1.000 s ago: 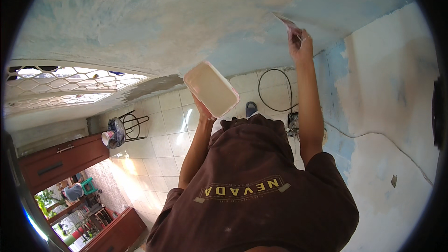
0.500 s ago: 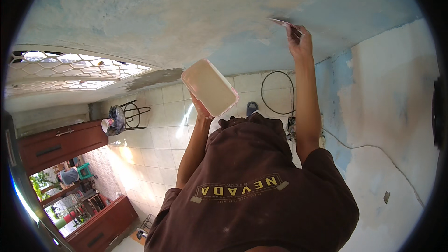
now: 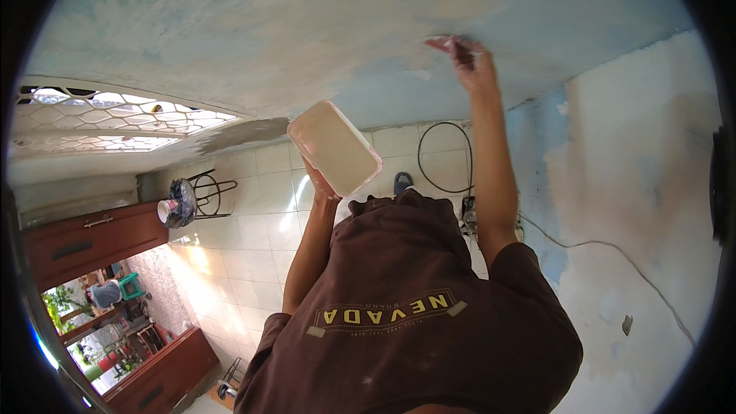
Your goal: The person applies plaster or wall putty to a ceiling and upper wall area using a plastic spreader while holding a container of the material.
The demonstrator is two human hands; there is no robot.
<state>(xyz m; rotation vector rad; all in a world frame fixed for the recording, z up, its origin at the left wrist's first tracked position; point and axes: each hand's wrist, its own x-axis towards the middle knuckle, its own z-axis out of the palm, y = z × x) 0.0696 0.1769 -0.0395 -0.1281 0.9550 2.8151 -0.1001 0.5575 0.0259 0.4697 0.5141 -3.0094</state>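
My left hand (image 3: 322, 184) grips a pale rectangular plastic tub (image 3: 337, 149) from beneath, its broad face turned up and whitish smears along the rim. Most of the fingers of that hand are hidden under the tub. Up at the patchy blue-and-beige wall (image 3: 307, 46), my right hand (image 3: 477, 73) is closed on a thin, flat putty scraper (image 3: 440, 41) smeared with white. The scraper's edge lies at the wall surface; exact contact cannot be made out. Slight blur covers the right fingers.
A black hose loop (image 3: 446, 157) lies on the tiled floor (image 3: 264, 230) near my foot. To the left are a stool (image 3: 212, 194) with a bucket (image 3: 166, 211), a latticed window (image 3: 123, 117) and a red-brown door (image 3: 100, 234). A cable (image 3: 606, 244) runs along the right wall.
My right hand and the scraper have moved a little left along the wall, and the scraper has tilted flatter. The whole view has shifted slightly; the tub stays in my left hand.
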